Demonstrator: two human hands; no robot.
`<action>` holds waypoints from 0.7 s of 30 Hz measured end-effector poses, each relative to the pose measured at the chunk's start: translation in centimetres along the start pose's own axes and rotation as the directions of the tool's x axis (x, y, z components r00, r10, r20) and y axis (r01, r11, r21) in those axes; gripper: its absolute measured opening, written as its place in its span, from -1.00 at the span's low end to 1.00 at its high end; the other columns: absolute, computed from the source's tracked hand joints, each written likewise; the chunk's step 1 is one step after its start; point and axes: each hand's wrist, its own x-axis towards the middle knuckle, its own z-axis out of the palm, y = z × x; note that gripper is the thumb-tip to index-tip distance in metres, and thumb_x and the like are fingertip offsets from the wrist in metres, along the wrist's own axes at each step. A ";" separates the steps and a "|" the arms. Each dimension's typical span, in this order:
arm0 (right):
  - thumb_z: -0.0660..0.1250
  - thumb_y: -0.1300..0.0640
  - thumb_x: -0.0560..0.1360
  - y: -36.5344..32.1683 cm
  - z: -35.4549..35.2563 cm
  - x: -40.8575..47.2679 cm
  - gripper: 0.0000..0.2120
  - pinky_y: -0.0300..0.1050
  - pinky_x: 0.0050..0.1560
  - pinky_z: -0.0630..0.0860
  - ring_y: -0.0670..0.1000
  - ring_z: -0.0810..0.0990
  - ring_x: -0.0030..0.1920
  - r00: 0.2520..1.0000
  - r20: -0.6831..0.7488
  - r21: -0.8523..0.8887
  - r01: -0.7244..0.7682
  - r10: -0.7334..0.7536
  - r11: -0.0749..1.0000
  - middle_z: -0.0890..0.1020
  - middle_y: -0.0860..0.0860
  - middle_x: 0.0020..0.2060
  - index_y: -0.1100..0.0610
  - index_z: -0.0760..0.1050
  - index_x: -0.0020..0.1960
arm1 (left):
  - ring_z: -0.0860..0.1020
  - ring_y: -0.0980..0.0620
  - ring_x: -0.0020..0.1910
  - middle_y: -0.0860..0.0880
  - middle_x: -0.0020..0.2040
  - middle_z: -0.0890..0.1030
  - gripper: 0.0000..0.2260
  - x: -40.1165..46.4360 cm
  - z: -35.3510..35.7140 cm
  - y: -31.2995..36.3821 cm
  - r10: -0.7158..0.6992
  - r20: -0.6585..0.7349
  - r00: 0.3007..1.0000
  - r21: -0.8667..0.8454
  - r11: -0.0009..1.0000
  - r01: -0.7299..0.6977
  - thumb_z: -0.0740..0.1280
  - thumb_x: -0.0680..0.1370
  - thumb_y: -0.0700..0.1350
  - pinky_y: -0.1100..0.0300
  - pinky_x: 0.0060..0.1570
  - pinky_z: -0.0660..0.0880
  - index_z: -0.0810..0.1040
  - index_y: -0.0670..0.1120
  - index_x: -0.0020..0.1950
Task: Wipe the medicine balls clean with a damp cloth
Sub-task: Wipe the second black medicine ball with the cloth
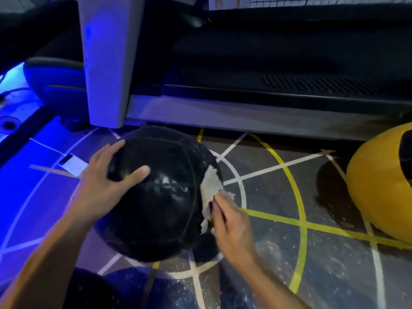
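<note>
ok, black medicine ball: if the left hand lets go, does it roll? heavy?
Probably rolls: the black medicine ball is round and sits on flat floor, with the left hand spread over its top. Likely heavy for its size, given the stitched, padded build. The glossy wet patch suggests a slippery grip.

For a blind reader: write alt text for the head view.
The right hand presses a white cloth against a black ball while the left hand steadies its top. A yellow ball sits on the marked floor at right.
</note>
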 end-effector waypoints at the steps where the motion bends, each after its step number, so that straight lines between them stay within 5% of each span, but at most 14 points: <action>1: 0.18 0.15 0.70 1.0 -0.3 0.6 -0.80 -0.39 -0.19 0.44 -0.24 0.60 -0.15 0.997 -0.005 0.013 -0.076 0.076 0.997 0.61 -0.29 -0.10 -0.06 0.55 0.10 | 0.39 0.11 0.41 0.08 0.44 0.42 -0.23 -0.7 -0.8 -0.6 -0.003 0.013 1.000 -0.047 0.999 0.003 0.42 0.18 0.54 0.07 0.46 0.31 0.39 0.41 0.36; 2: 0.17 0.10 0.71 2.6 -0.3 1.7 -0.75 -0.28 -0.14 0.51 -0.20 0.66 -0.04 0.978 -0.030 -0.004 -0.205 0.205 0.979 0.68 -0.23 0.00 -0.07 0.58 0.25 | 0.41 0.11 0.41 0.09 0.42 0.44 -0.23 -1.4 -1.6 -1.6 0.000 0.027 1.000 -0.080 0.997 0.003 0.46 0.17 0.50 0.07 0.44 0.33 0.40 0.40 0.36; 4: 0.14 0.09 0.73 5.7 -0.3 4.5 -0.72 -0.08 -0.07 0.48 0.14 0.68 0.10 0.866 -0.073 -0.058 -0.498 0.494 0.865 0.72 0.05 0.03 0.03 0.63 0.22 | 0.44 0.08 0.40 0.09 0.40 0.46 -0.21 -2.1 -2.8 -2.9 -0.024 0.052 0.998 -0.113 0.993 0.029 0.50 0.15 0.44 0.06 0.39 0.36 0.40 0.39 0.36; 7: 0.16 0.15 0.71 4.2 1.6 6.7 -0.71 -0.04 0.29 0.47 0.10 0.58 0.31 0.841 -0.074 0.071 -0.531 0.536 0.844 0.66 0.04 0.22 0.09 0.61 0.30 | 0.46 0.08 0.38 0.09 0.39 0.47 -0.15 -2.2 -3.2 -3.4 -0.029 0.070 0.997 -0.149 0.988 0.039 0.51 0.15 0.40 0.06 0.38 0.38 0.39 0.30 0.41; 9: 0.19 0.19 0.70 0.0 3.2 5.7 -0.66 -0.26 0.42 0.33 -0.15 0.47 0.41 0.928 -0.064 0.170 -0.353 0.368 0.920 0.55 -0.09 0.40 0.03 0.53 0.43 | 0.47 0.08 0.38 0.10 0.40 0.47 -0.12 -2.1 -3.2 -3.6 -0.031 0.081 0.996 -0.155 0.987 0.044 0.52 0.15 0.39 0.01 0.41 0.39 0.37 0.26 0.45; 11: 0.20 0.20 0.70 -4.9 4.1 3.6 -0.63 -0.39 0.40 0.28 -0.28 0.43 0.41 0.998 -0.044 0.165 -0.026 0.034 0.986 0.52 -0.15 0.42 -0.01 0.49 0.47 | 0.50 0.07 0.36 0.10 0.39 0.47 -0.10 -2.1 -3.3 -3.6 -0.047 0.090 0.995 -0.152 0.987 0.060 0.53 0.14 0.41 -0.03 0.42 0.41 0.36 0.26 0.44; 14: 0.21 0.23 0.70 -6.7 4.9 3.3 -0.64 -0.13 0.52 0.28 -0.13 0.38 0.50 0.909 0.140 0.064 0.387 -0.393 0.920 0.48 -0.03 0.47 0.05 0.48 0.47 | 0.49 0.03 0.36 0.07 0.37 0.47 -0.10 -2.2 -3.3 -3.7 -0.038 0.091 0.995 -0.123 0.991 0.049 0.52 0.13 0.43 -0.09 0.43 0.40 0.35 0.28 0.43; 15: 0.19 0.20 0.71 -5.5 4.5 4.8 -0.66 -0.12 0.49 0.32 -0.10 0.42 0.48 0.932 0.116 0.035 0.343 -0.344 0.939 0.50 -0.01 0.46 0.03 0.49 0.46 | 0.48 0.02 0.37 0.06 0.37 0.46 -0.11 -2.4 -3.1 -3.6 -0.037 0.096 0.995 -0.122 0.991 0.048 0.52 0.14 0.43 -0.10 0.44 0.39 0.35 0.28 0.43; 17: 0.15 0.09 0.73 -2.8 3.0 8.8 -0.69 -0.16 0.27 0.42 0.00 0.54 0.36 0.996 -0.003 0.065 -0.087 0.087 0.994 0.61 0.00 0.34 -0.02 0.52 0.42 | 0.46 0.01 0.39 0.07 0.39 0.42 -0.12 -2.7 -3.1 -3.5 -0.036 0.079 0.996 -0.119 0.992 0.045 0.51 0.13 0.43 -0.08 0.45 0.37 0.35 0.30 0.41; 18: 0.15 0.07 0.73 -2.1 2.5 10.1 -0.70 -0.16 0.18 0.42 0.04 0.56 0.33 0.953 -0.029 0.092 -0.297 0.300 0.950 0.64 -0.01 0.27 -0.05 0.56 0.36 | 0.44 0.01 0.40 0.09 0.40 0.40 -0.15 -2.8 -3.0 -3.6 -0.025 0.077 0.997 -0.108 0.994 0.034 0.51 0.13 0.44 -0.08 0.46 0.37 0.34 0.35 0.38; 19: 0.17 0.10 0.72 -2.1 2.4 10.8 -0.72 -0.16 0.19 0.42 0.05 0.56 0.34 0.929 -0.023 0.104 -0.366 0.370 0.925 0.66 -0.04 0.23 -0.07 0.59 0.30 | 0.44 0.00 0.41 0.10 0.40 0.39 -0.17 -3.0 -2.8 -3.5 -0.009 0.077 0.997 -0.095 0.995 0.016 0.50 0.13 0.48 -0.11 0.46 0.36 0.33 0.40 0.35; 21: 0.21 0.21 0.67 -4.9 3.7 10.6 -0.68 -0.21 0.35 0.36 -0.03 0.50 0.40 0.993 0.063 0.047 -0.106 0.103 0.993 0.62 -0.05 0.32 -0.01 0.60 0.33 | 0.43 -0.02 0.41 0.11 0.41 0.36 -0.18 -3.2 -2.8 -3.3 0.008 0.071 0.997 -0.067 0.998 -0.003 0.46 0.11 0.57 -0.16 0.46 0.36 0.31 0.46 0.31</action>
